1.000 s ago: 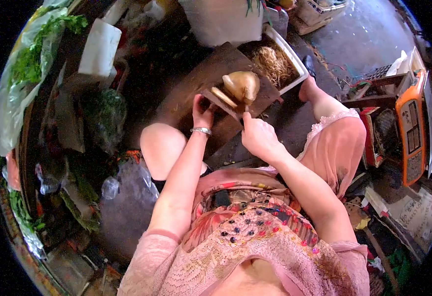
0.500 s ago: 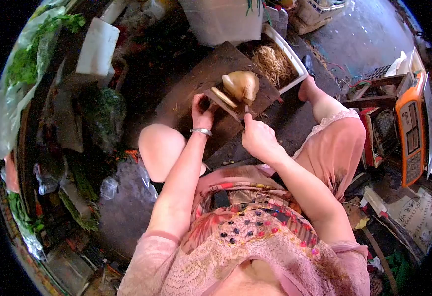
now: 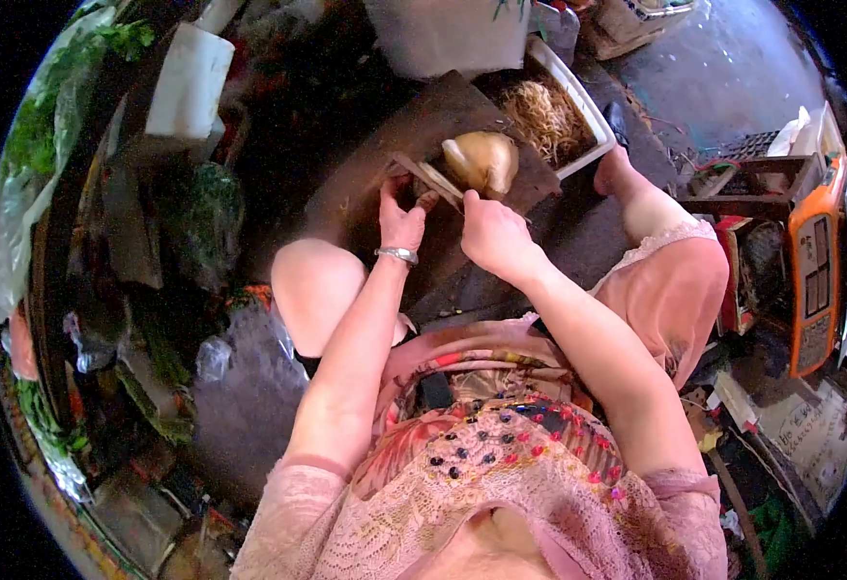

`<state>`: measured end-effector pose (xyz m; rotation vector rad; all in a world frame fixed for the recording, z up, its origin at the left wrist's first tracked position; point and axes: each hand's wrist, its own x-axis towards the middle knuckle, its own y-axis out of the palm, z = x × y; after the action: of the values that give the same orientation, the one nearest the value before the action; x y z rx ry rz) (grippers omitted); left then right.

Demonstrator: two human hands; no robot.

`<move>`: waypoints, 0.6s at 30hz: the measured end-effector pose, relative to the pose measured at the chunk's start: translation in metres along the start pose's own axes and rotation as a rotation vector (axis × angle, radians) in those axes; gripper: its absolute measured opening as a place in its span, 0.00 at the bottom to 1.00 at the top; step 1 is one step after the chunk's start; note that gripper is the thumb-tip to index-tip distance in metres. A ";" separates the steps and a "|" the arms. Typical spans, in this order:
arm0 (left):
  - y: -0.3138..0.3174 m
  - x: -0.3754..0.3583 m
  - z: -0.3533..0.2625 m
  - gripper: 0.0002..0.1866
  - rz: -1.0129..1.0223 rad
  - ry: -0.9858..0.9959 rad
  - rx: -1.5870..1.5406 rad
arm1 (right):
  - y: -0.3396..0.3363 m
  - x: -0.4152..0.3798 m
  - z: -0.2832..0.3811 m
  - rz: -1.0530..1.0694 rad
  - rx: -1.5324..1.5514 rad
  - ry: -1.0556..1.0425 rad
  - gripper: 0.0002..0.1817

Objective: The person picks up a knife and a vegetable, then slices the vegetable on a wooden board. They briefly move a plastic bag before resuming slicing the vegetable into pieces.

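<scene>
A pale yellow, lumpy chunk of vegetable rests on the dark wooden board in front of me. My right hand is closed around a knife's handle, most of which it hides. The knife's broad blade shows as a narrow dark strip slanting toward my left hand. Along it, beside the chunk, lie pale slices. My left hand, with a bracelet at the wrist, is curled at the near side of these slices, thumb and fingers bent around them.
A white tray of pale shreds stands beyond the board at right, near a large white tub. An orange scale is at far right. Bagged greens and a white foam box are at left.
My right hand has moved slightly left and turned, and the blade now appears more edge-on. My left thumb has come closer to the slices. The view has shifted slightly.
</scene>
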<state>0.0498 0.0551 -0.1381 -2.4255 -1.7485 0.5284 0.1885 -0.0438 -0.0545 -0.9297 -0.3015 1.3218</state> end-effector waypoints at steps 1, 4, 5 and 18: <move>0.002 0.000 -0.001 0.27 -0.025 0.047 0.002 | 0.002 0.006 0.000 0.026 -0.025 0.014 0.10; 0.004 -0.005 -0.008 0.26 -0.056 0.113 -0.002 | 0.012 0.027 0.000 0.048 -0.049 0.039 0.11; 0.004 -0.005 -0.006 0.26 -0.055 0.114 -0.002 | 0.015 0.032 -0.001 0.043 -0.050 0.050 0.11; 0.003 -0.009 -0.019 0.26 -0.088 0.030 0.130 | 0.020 0.000 -0.025 -0.182 0.132 -0.042 0.28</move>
<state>0.0562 0.0479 -0.1191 -2.2470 -1.7411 0.5733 0.1915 -0.0546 -0.0844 -0.7469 -0.3194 1.1800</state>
